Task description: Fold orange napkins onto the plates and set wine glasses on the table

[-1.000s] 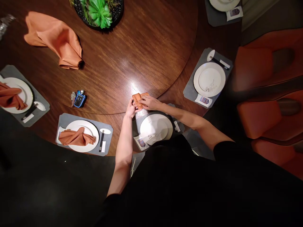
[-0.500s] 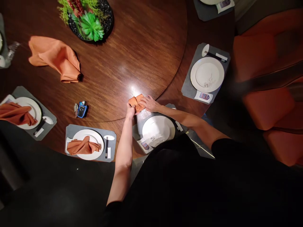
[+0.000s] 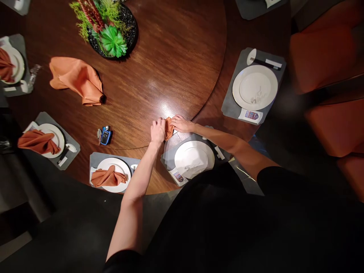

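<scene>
An orange cloth napkin (image 3: pixel 169 131), bunched into small folds, is held between my two hands above the table's near edge. My left hand (image 3: pixel 158 131) grips its left side, knuckles up and fingers curled over it. From the other side my right hand (image 3: pixel 182 124) pinches the napkin's upper right part; the thumb is hard to make out. Just below the hands lies a white plate (image 3: pixel 193 157) on a grey placemat (image 3: pixel 167 156), with no napkin on it.
On the round wooden turntable (image 3: pixel 170 49) stand a planter (image 3: pixel 113 41), a loose orange napkin bundle (image 3: pixel 78 79) and keys with a blue fob (image 3: pixel 105 135). Leftward, folded napkins (image 3: pixel 109 177) lie on plates. Another plate setting (image 3: pixel 255 87) is at right, near orange chairs (image 3: pixel 321 57).
My left hand has turned from a thumb-side pinch to a knuckles-up grip, its elbow swinging left. The napkin looks more bunched and narrower. The view has shifted slightly.
</scene>
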Motion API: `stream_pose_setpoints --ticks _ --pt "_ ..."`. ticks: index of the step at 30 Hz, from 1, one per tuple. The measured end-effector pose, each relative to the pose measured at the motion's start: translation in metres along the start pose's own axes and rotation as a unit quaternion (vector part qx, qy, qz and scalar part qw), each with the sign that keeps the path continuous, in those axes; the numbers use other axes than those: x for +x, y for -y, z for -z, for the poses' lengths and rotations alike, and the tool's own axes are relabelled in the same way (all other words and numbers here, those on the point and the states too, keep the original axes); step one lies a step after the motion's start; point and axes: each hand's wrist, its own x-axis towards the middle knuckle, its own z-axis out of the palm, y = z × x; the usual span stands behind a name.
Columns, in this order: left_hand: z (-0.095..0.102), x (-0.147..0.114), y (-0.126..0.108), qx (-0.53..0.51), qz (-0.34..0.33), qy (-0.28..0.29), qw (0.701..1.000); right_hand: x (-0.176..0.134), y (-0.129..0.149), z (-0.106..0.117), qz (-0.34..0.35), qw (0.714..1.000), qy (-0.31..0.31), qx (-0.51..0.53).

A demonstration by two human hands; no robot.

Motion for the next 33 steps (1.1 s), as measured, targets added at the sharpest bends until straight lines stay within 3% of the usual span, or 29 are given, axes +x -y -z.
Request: stream_pose_setpoints --ticks 3,8,12,16,19,26,33 --pt "0.003 0.006 0.007 0.019 -0.100 0.111 0.989 0.004 -0.003 0.003 0.027 0.999 0.019 0.005" --pt "0.004 0.013 0.024 -0.010 -0.166 0.159 0.973 0.014 -0.010 0.004 -0.012 0.995 0.015 0.102" --pt "0.013 0.004 0.042 -0.058 -0.188 0.135 0.971 0.030 -0.016 0.011 -0.002 0.993 0.029 0.115" --pt "0.029 -0.009 0.060 -0.088 -0.159 0.084 0.980 0.053 -0.013 0.024 0.081 0.992 0.086 0.045" --pt "0.040 -0.012 0.065 -0.098 -0.143 0.080 0.982 0.071 0.003 0.024 0.091 0.987 0.132 -0.015" --pt "0.046 -0.019 0.039 -0.046 -0.135 0.090 0.986 0.095 0.044 0.008 -0.032 0.981 0.175 -0.078" --pt "0.028 -0.042 0.002 -0.001 -0.072 0.119 0.990 0.092 0.040 -0.004 -0.062 0.976 0.150 -0.144"
